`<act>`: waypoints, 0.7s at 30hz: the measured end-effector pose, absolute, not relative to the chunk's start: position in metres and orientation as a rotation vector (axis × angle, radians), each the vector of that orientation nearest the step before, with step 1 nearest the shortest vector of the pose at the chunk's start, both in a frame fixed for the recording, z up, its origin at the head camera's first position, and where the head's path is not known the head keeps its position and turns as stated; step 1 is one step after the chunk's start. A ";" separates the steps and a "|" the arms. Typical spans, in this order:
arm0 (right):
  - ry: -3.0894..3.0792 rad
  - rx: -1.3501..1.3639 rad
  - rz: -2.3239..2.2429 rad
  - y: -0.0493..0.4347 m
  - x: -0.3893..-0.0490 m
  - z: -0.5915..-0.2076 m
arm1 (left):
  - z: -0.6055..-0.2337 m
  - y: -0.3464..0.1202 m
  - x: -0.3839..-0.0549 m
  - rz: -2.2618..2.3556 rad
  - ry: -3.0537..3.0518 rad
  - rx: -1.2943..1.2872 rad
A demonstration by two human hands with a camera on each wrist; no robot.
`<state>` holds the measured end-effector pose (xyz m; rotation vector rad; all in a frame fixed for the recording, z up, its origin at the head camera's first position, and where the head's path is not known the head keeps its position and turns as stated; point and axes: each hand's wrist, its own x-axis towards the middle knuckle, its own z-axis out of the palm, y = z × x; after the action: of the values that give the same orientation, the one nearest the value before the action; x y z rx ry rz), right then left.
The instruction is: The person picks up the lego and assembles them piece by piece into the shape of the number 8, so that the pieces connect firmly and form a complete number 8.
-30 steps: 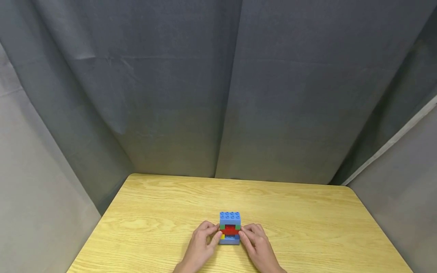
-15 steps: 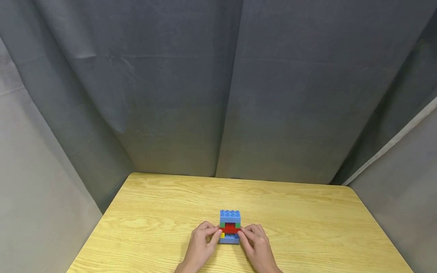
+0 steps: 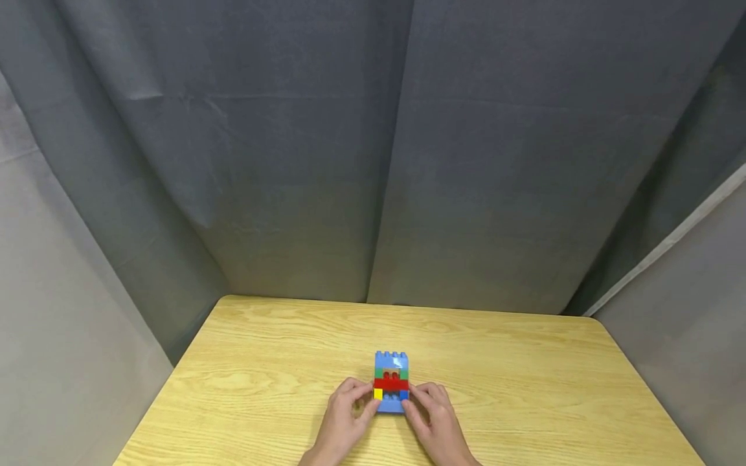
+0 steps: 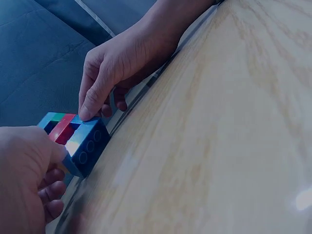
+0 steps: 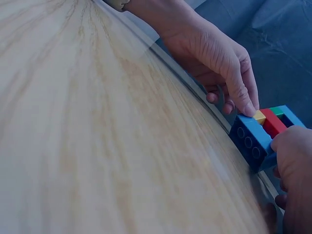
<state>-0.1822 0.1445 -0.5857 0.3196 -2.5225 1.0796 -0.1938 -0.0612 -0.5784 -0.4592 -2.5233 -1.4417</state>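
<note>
A small tower of toy building bricks stands between my hands near the front of the table. It has a blue top brick (image 3: 384, 364), green pieces (image 3: 379, 373), a red brick (image 3: 391, 384), a small yellow brick (image 3: 378, 394), a small blue brick (image 3: 404, 394) and a blue bottom brick (image 3: 390, 406). My left hand (image 3: 342, 414) grips its left side, thumb at the lower front corner. From the right, my right hand (image 3: 438, 417) pinches the opposite side the same way. Both wrist views reveal the round tubes under the bottom brick (image 5: 248, 141), so the tower is tilted back.
The wood-grain table (image 3: 262, 362) extends to both sides and behind the bricks. Grey curtains (image 3: 303, 162) hang behind its far edge, and lighter panels (image 3: 64, 310) flank it.
The tower has tipped backward: its top has moved away and its front face shows more. Both hands keep their hold, thumbs shifting slightly lower along the front.
</note>
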 end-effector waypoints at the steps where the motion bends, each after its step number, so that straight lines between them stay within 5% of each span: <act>1: -2.534 0.318 1.071 0.145 -0.182 -0.586 | -0.579 -0.061 -0.194 -1.433 -2.532 -0.460; 21: -2.543 0.363 0.937 0.144 -0.183 -0.591 | -0.581 -0.064 -0.193 -1.319 -2.644 -0.525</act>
<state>-0.1829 0.1444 -0.5906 0.3625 -2.5430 0.9368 -0.1931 -0.0643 -0.5806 -0.5245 -2.6444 -1.3194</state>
